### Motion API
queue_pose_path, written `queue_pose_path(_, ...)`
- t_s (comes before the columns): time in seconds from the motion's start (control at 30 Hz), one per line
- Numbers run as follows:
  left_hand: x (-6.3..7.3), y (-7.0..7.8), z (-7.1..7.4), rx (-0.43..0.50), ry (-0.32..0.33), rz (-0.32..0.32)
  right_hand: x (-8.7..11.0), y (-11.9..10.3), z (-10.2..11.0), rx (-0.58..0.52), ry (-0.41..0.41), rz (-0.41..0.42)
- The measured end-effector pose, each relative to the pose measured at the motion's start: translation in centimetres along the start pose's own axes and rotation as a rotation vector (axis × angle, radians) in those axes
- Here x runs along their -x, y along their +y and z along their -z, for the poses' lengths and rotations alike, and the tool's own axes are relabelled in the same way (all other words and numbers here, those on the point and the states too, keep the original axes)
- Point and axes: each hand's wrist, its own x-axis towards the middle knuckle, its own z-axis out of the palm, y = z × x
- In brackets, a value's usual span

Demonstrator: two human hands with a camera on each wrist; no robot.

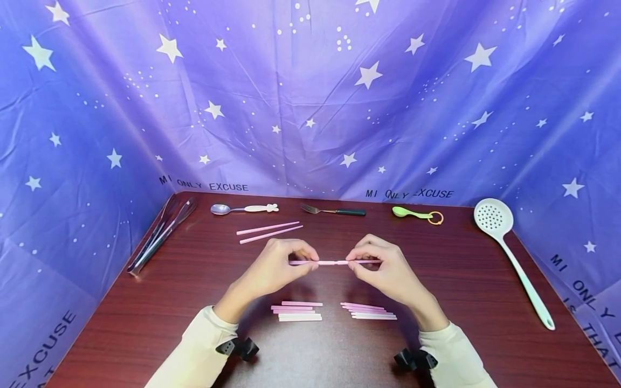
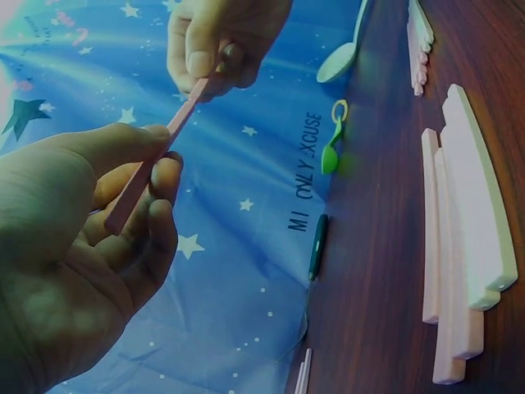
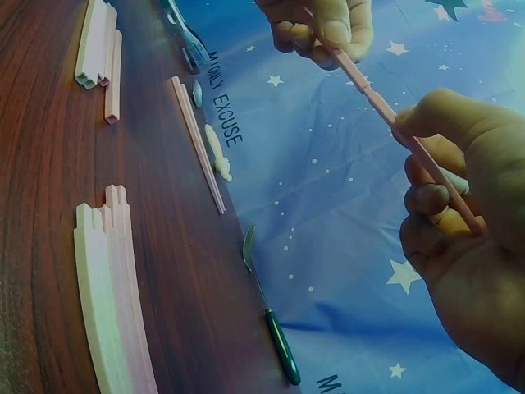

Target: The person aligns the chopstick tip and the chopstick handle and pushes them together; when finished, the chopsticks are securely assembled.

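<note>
Between my hands runs a slim pink chopstick (image 1: 333, 263), made of two pieces lined up end to end, level above the table. My left hand (image 1: 275, 268) pinches its left piece between thumb and fingertips. The right piece is pinched the same way by my right hand (image 1: 385, 268). A notched joint shows between the hands in the right wrist view, on the chopstick (image 3: 379, 103). Below the hands lie two groups of loose pieces: thicker pink and white ones (image 1: 297, 310) on the left, thinner ones (image 1: 370, 311) on the right.
Two long pink chopsticks (image 1: 269, 231) lie behind my left hand. Along the back are metal tongs (image 1: 160, 237), a spoon (image 1: 245, 208), a fork (image 1: 335, 210) and a green spoon (image 1: 417, 214) with a ring. A pale skimmer (image 1: 519, 264) lies at right; starry cloth (image 1: 310, 97) hangs behind.
</note>
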Motion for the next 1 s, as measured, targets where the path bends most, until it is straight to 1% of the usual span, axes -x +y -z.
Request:
queue_pose_path(0.17,0.0,-0.1,-0.4,0.012,0.045,0.005,0.0,0.0,-0.1,0.008,0.012,-0.019)
queue_pose_path(0.37,0.0,-0.2,-0.8,0.049,0.074,0.015,0.0,-0.1,-0.3,-0.008,0.011,-0.039)
queue_pose_path(0.6,0.0,-0.4,-1.2,0.089,0.074,0.040,-0.1,-0.2,-0.6,-0.035,0.026,-0.015)
queue_pose_path(0.83,0.0,-0.4,-1.4,0.143,0.076,0.043,0.0,-0.3,-0.9,-0.044,0.046,0.021)
queue_pose_path(1.0,0.0,-0.2,-1.6,0.160,0.081,0.057,0.0,-0.3,-1.1,-0.077,0.060,0.014)
